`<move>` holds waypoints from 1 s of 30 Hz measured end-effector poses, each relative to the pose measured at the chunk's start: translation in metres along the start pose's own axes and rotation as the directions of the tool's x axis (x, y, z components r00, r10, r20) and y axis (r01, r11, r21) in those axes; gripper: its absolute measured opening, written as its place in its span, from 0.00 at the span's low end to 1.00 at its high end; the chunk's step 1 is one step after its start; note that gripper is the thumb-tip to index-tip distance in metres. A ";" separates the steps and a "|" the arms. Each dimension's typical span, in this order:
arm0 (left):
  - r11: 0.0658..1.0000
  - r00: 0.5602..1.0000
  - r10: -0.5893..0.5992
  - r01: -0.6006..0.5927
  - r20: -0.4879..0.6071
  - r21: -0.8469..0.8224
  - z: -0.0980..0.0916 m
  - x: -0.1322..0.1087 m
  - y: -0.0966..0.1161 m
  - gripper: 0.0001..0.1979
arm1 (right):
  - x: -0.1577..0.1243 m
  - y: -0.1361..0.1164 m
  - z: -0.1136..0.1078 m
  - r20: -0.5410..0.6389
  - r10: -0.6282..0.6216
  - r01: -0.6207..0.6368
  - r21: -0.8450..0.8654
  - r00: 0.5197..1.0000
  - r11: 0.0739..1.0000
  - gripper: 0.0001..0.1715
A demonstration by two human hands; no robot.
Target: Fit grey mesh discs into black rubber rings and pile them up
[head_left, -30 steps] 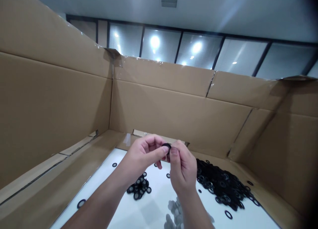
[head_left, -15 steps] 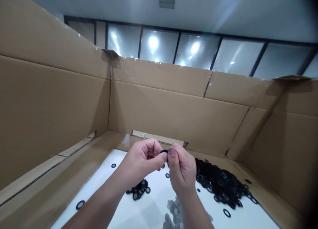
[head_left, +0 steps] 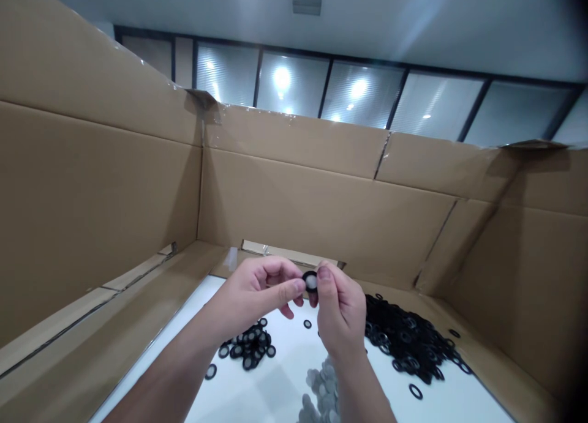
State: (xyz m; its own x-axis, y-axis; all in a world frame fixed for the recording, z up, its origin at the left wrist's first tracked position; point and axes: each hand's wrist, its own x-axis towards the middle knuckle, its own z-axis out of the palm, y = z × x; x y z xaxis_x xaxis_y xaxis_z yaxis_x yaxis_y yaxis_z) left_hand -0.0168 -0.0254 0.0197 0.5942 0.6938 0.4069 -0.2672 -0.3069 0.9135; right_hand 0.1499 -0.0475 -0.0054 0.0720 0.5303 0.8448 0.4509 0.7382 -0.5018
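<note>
Turning face-on since the earlier frame, one black ring (head_left: 310, 281) with a pale centre is sitting between the hands, pinched by the thumb and fingertips of the right hand (head_left: 340, 316). The left hand (head_left: 255, 291) is curling its fingers with its thumb at the rim, its grip unclear. Two black-ring heaps (head_left: 408, 343), one grey disc pile (head_left: 324, 389) and four loose rings (head_left: 307, 324) are lying on the white panel (head_left: 275, 380) inside the cardboard box (head_left: 321, 215).

Head camera faces forward and down; close above left hand (head_left: 255, 291), right hand (head_left: 340, 316).
</note>
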 end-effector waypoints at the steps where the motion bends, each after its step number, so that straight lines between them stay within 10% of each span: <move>1: 1.000 1.000 0.010 -0.010 -0.001 -0.009 0.000 0.001 -0.001 0.09 | 0.000 0.000 0.000 0.002 0.008 -0.008 -0.001 1.000 1.000 0.26; 12: 0.993 0.998 0.051 -0.053 -0.024 -0.105 -0.001 0.002 -0.004 0.11 | 0.005 -0.010 0.002 0.081 0.075 -0.084 0.117 0.994 0.990 0.27; 30: 0.990 0.984 -0.028 0.052 -0.176 0.130 -0.003 0.002 0.001 0.12 | 0.006 0.003 -0.005 0.194 -0.023 0.055 -0.161 0.981 0.985 0.21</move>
State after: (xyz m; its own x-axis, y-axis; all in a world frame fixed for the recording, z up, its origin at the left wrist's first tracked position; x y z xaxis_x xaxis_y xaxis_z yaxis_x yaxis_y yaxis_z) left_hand -0.0180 -0.0221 0.0211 0.4591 0.8059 0.3740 -0.1349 -0.3529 0.9259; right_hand 0.1565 -0.0442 -0.0015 -0.1123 0.5839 0.8040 0.5912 0.6896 -0.4183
